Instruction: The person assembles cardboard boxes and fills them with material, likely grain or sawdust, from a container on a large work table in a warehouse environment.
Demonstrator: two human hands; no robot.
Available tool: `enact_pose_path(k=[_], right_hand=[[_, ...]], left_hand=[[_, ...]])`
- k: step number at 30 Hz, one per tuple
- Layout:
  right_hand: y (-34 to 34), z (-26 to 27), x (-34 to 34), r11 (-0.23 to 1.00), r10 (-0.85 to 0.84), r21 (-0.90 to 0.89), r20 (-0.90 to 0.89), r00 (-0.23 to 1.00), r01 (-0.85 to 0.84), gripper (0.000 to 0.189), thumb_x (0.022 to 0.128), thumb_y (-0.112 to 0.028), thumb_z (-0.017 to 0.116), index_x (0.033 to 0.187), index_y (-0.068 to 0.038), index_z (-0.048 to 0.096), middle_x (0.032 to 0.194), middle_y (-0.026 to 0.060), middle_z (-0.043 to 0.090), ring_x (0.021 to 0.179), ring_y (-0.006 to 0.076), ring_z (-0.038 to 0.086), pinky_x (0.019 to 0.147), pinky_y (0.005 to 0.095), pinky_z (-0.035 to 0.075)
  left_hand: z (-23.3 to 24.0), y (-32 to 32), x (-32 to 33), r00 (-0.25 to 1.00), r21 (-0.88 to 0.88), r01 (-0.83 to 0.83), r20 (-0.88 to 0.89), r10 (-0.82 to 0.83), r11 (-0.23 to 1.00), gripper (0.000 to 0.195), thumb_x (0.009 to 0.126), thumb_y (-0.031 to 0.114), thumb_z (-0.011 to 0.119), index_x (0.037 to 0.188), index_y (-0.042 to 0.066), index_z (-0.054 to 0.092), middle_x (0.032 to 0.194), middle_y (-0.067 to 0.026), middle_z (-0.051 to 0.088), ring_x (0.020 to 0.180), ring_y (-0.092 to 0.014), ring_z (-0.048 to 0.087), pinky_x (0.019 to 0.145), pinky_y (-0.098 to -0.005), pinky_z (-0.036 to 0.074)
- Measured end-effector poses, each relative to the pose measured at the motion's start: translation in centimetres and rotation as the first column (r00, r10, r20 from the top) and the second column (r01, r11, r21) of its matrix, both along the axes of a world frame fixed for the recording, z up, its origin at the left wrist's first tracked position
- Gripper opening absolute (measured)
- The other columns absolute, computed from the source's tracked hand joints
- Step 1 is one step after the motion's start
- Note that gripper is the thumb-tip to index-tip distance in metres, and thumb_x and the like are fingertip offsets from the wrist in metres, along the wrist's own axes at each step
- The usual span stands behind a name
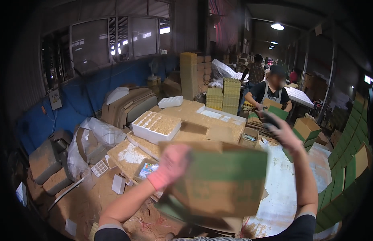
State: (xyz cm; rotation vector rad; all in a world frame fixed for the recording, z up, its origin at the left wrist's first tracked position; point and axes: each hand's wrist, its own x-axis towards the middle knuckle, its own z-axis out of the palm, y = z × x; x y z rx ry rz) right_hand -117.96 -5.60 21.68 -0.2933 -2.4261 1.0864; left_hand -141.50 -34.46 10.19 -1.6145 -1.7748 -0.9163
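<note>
A cardboard box with a green band is in front of me, blurred by motion. My left hand, in a pink glove with dark fingers, grips its upper left edge. Raised at the right, my right hand wears a similar glove and is apart from the box. A dark elongated shape lies at its fingers; blur hides whether that is an object or the glove's dark part. Behind the box, a white foam tray filled with grainy tan material stands on the work table.
A co-worker handles green and brown cardboard across the table. Stacked green boxes line the right side. Small boxes hold packets and more packets. Yellow tray stacks stand behind. Plastic sheeting and grey blocks lie left.
</note>
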Motion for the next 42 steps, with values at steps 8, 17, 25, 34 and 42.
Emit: enact_pose_path(k=[8,17,25,34,42], right_hand=[[-3.0,-7.0,-3.9,0.96,-0.254,0.079,-0.152,0.955,0.268,0.076,0.077,-0.024,0.074,0.14,-0.003,0.038,0.128,0.0217,0.056,0.118,0.0287,0.055,0.1,0.037,0.043],[-6.9,-15.9,-7.0,0.737,-0.303,0.657,0.531,0.791,-0.159,0.022,0.092,-0.014,0.046,0.103,-0.003,0.061,0.092,0.0201,0.067,0.089,0.0373,0.067,0.076,0.0451,0.054],[-11.7,-14.8,-7.9,0.828,-0.105,0.428,0.752,0.65,-0.362,0.031,0.093,-0.026,0.047,0.11,-0.009,0.066,0.099,0.0166,0.068,0.089,0.035,0.066,0.08,0.0438,0.051],[-16.7,-20.1,-10.1,0.425,-0.693,0.72,-0.131,0.709,0.548,0.053,0.092,-0.03,0.052,0.138,-0.006,0.043,0.135,0.0263,0.044,0.127,0.0411,0.042,0.101,0.0658,0.029],[-12.6,-25.1,-14.9,0.381,-0.883,0.202,-0.21,0.42,0.902,0.05,0.089,-0.008,0.041,0.137,0.004,0.034,0.14,0.0325,0.033,0.134,0.0442,0.031,0.11,0.0523,0.027]], left_hand=[[-11.9,6.9,-12.6,-0.222,0.402,-0.116,0.881,-0.418,0.908,0.028,0.099,0.028,0.047,0.086,0.009,0.062,0.074,-0.0008,0.062,0.065,-0.013,0.059,0.059,-0.0281,0.048],[-24.1,-5.2,-13.2,0.022,-0.048,-0.115,0.998,0.051,0.992,0.041,0.094,0.012,0.05,0.133,-0.001,0.047,0.122,-0.0158,0.058,0.118,-0.028,0.052,0.099,-0.0418,0.043],[-7.5,3.0,-4.0,0.898,-0.418,0.428,0.099,-0.428,0.801,0.062,0.088,0.029,0.055,0.14,0.001,0.038,0.138,-0.0271,0.042,0.128,-0.046,0.039,0.111,-0.0532,0.026],[-10.4,8.1,-5.6,0.714,-0.82,0.405,0.009,-0.7,0.403,0.046,0.088,0.023,0.05,0.127,-0.001,0.049,0.132,-0.0247,0.048,0.127,-0.039,0.043,0.11,-0.0467,0.031],[-9.0,5.4,-7.9,0.835,-0.812,0.435,0.2,-0.513,0.39,0.096,0.079,0.039,0.07,0.149,-0.001,0.017,0.151,-0.0297,0.023,0.141,-0.046,0.019,0.115,-0.0482,0.017]])
